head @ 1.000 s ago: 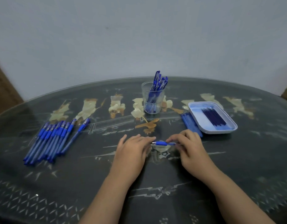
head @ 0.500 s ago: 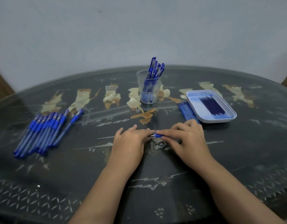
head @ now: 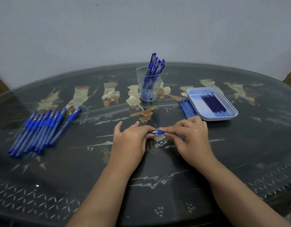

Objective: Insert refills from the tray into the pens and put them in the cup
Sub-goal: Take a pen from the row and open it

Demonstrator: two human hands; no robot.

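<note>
Pen (head: 158, 132) lies left-right between both hands: left hand (head: 131, 141) grip clamped on tip end, right hand (head: 192, 136) on barrel; cup (head: 148, 86) straight beyond.

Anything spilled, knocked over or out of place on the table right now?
Nothing stands out. The cup stands upright with pens inside, the refills lie in the tray, and both hands hold one pen.

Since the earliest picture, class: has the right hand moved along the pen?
Yes. The right hand has slid left along the pen, toward the left hand, covering more of it.
</note>
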